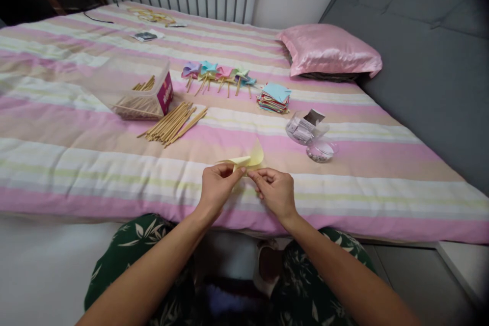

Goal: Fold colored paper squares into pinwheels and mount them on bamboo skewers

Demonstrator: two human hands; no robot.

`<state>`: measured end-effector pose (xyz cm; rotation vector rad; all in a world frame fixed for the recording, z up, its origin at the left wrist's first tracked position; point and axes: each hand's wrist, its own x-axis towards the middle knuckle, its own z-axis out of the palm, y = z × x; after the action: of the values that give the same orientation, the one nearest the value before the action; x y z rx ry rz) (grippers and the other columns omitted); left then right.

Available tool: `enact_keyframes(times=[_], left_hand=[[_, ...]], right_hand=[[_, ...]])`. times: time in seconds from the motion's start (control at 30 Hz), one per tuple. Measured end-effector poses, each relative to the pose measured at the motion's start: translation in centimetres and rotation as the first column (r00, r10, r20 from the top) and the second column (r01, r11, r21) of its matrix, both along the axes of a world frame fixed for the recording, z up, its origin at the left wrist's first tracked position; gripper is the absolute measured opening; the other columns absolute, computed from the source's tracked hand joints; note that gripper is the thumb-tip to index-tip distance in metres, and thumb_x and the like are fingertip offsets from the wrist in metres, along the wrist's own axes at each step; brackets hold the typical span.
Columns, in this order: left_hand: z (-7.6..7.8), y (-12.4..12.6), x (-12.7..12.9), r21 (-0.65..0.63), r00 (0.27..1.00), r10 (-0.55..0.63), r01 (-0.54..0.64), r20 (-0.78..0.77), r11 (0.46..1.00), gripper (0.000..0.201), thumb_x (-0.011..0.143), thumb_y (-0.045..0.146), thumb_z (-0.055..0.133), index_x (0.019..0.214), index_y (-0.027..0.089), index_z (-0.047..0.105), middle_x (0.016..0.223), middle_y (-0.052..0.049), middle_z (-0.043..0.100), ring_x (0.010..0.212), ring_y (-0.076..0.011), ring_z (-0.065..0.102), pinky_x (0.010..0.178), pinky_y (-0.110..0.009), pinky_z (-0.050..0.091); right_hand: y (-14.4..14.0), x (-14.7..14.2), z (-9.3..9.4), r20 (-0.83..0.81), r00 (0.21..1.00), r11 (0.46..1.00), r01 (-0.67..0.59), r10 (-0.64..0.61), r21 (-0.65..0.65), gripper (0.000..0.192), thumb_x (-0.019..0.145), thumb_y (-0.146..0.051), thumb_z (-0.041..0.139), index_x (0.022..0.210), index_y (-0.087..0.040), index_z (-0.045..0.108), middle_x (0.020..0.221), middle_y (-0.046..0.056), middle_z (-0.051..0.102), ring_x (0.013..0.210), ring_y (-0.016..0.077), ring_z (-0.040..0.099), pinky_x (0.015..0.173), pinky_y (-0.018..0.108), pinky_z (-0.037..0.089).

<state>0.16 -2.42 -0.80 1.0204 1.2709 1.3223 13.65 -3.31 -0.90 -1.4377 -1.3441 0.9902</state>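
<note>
Both hands hold a piece of yellow paper (247,160) just above the near edge of the striped bed (76,163). My left hand (217,186) pinches its left side between thumb and fingers. My right hand (274,191) pinches the right side, with one flap of the paper curling upward. Beyond lie a loose bundle of wooden sticks (173,123), a stack of coloured paper squares (274,97) and a row of finished paper pinwheels (217,74).
A clear plastic box (132,89) with more sticks stands at the left. A clear jar (303,127) and its lid (322,150) with small bits sit at the right. A pink pillow (328,51) lies by the grey headboard (431,61). Small items rest at the far edge.
</note>
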Motion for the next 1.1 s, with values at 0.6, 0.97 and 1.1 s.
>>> enact_keyframes(times=[0.6, 0.97, 1.1], left_hand=[[0.48, -0.14, 0.05, -0.147, 0.989, -0.015, 0.036, 0.144, 0.988, 0.016, 0.059, 0.028, 0.074, 0.056, 0.013, 0.067, 0.049, 0.002, 0.056, 0.046, -0.0071, 0.045, 0.046, -0.02, 0.031], [-0.07, -0.08, 0.02, -0.069, 0.998, -0.051, 0.053, 0.027, 0.996, 0.017, 0.061, 0.031, 0.074, 0.058, 0.015, 0.069, 0.054, 0.001, 0.061, 0.05, -0.0091, 0.049, 0.048, -0.021, 0.033], [0.01, -0.07, 0.06, -0.064, 0.998, -0.059, 0.058, -0.012, 0.996, 0.018, 0.062, 0.029, 0.073, 0.054, 0.015, 0.066, 0.05, 0.003, 0.057, 0.047, -0.0078, 0.045, 0.046, -0.02, 0.03]], right_hand=[[-0.35, -0.19, -0.03, 0.157, 0.987, 0.992, 0.018, -0.038, 0.128, 0.029, 0.077, -0.044, 0.061, 0.071, -0.017, 0.07, 0.06, 0.003, 0.068, 0.051, 0.0155, 0.063, 0.047, 0.022, 0.048], [-0.12, 0.08, -0.2, 0.033, 0.999, 1.0, 0.02, -0.02, 0.009, 0.033, 0.072, -0.048, 0.064, 0.073, -0.015, 0.072, 0.051, 0.001, 0.063, 0.038, 0.0109, 0.055, 0.039, 0.02, 0.045], [0.08, 0.26, -0.14, 0.0, 1.0, 1.0, -0.003, 0.003, -0.011, 0.033, 0.07, -0.047, 0.066, 0.072, -0.015, 0.072, 0.051, 0.001, 0.062, 0.038, 0.01, 0.054, 0.038, 0.019, 0.043]])
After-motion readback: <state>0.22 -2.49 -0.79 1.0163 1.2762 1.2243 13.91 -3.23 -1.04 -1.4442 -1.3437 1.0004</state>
